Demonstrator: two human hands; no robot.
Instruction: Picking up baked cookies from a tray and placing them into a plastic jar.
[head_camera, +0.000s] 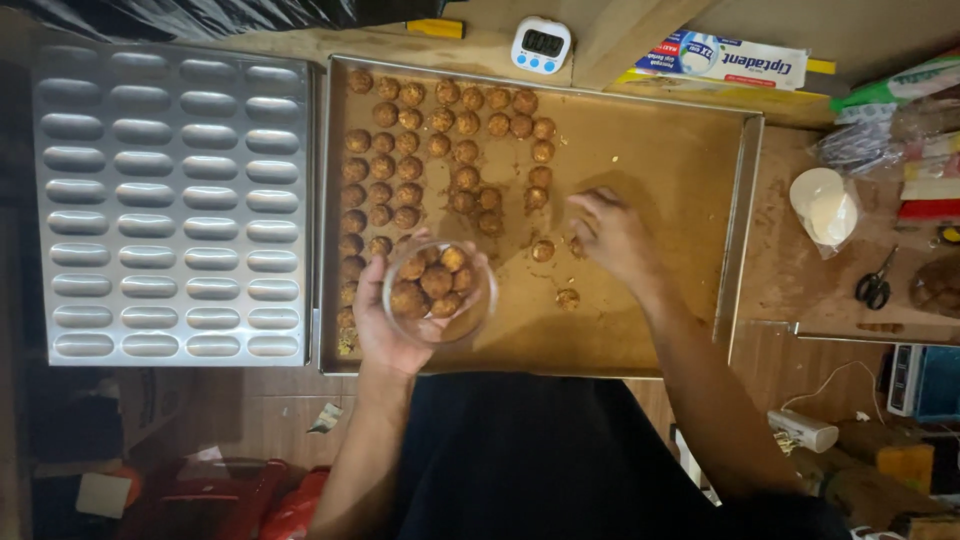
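Our left hand (385, 320) grips a clear round container (440, 295) already holding several crumb-coated balls (436, 281). Our right hand (610, 232), fingers curled, reaches loose balls on the baking tray (660, 160); dozens remain in rows (440, 150).

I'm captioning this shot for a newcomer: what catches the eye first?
The large metal baking tray at centre, with rows of small round brown dough balls across its upper left. Over its lower left the left hand holds a clear round container of more balls; the right hand reaches onto the tray. An empty oval-cavity silver mould pan lies left.
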